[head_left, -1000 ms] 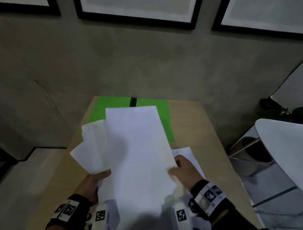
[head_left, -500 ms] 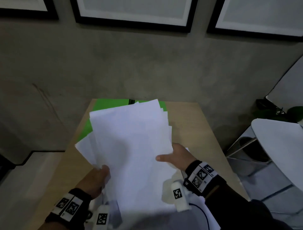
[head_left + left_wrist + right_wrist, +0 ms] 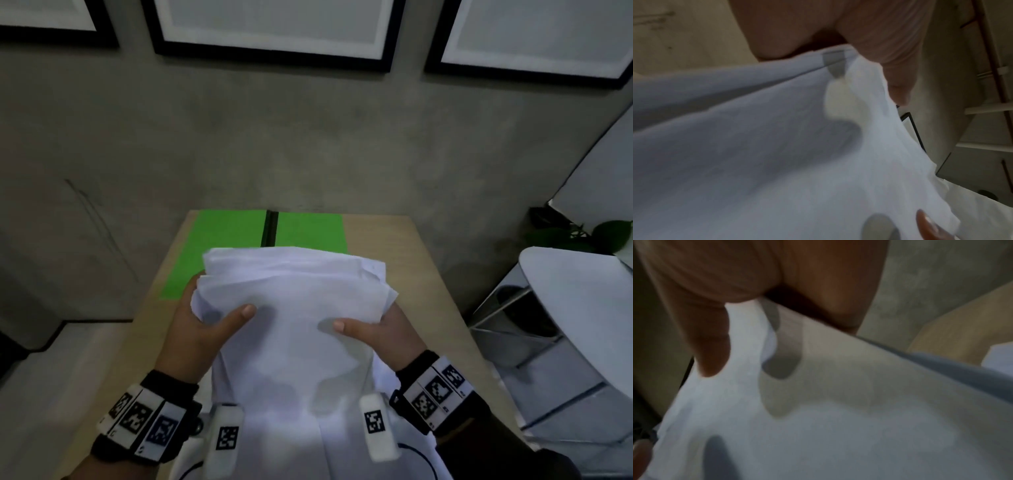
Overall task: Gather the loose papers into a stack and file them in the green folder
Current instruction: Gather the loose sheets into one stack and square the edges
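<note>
A loose stack of white papers [image 3: 294,294] is held above the wooden table [image 3: 394,246], its far edges uneven. My left hand [image 3: 202,325] grips the stack's left side, thumb on top and fingers hidden underneath. My right hand [image 3: 380,332] grips the right side the same way. Beyond the stack, the green folder [image 3: 222,240] lies open and flat at the table's far edge, with a dark spine down its middle. Both wrist views are blurred and show the papers [image 3: 777,146] [image 3: 838,418] pinched under a thumb.
A grey wall with framed pictures [image 3: 274,27] stands right behind the table. A white round table [image 3: 582,301] and a plant [image 3: 575,233] are at the right. White cloth [image 3: 342,445] fills the near edge below the stack.
The fanned sheets have been drawn together into one bundle and lowered toward me. Both hands shifted to the bundle's sides, thumbs on top. More of the green folder shows.
</note>
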A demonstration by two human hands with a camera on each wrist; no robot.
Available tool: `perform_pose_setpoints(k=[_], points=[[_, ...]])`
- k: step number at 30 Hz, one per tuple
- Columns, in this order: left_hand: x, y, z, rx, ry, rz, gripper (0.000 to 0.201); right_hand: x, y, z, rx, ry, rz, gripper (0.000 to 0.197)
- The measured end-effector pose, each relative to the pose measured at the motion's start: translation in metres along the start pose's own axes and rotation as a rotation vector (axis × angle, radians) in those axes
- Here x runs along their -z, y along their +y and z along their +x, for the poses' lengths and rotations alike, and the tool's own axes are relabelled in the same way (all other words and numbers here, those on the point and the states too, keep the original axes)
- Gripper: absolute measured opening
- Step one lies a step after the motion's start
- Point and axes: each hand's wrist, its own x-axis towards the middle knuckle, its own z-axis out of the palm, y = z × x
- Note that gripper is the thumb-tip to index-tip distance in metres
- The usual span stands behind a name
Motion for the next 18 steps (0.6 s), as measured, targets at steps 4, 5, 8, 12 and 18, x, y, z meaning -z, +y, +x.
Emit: perform_pose_setpoints(k=[4,5,8,12,18], points=[[-0.004,0.006,-0.007,-0.029,0.135,0.062,0.048,-0.005,0.004,-0.001,0.04,0.109,-0.003,0.035],[-0.003,0.008,-0.007,-0.037,0.142,0.045,0.049,-0.005,0.0,-0.002,0.058,0.109,0.009,0.033],[0.007,0.01,-0.004,-0.072,0.118,-0.095,0.065,0.004,-0.01,-0.007,0.134,0.028,0.085,0.03],[0.01,0.014,-0.006,-0.088,-0.027,-0.147,0.081,0.012,-0.001,-0.012,0.026,-0.082,0.041,0.081],[-0.007,0.026,-0.004,-0.126,-0.032,-0.068,0.068,0.003,0.0,-0.02,0.044,-0.053,0.013,0.043]])
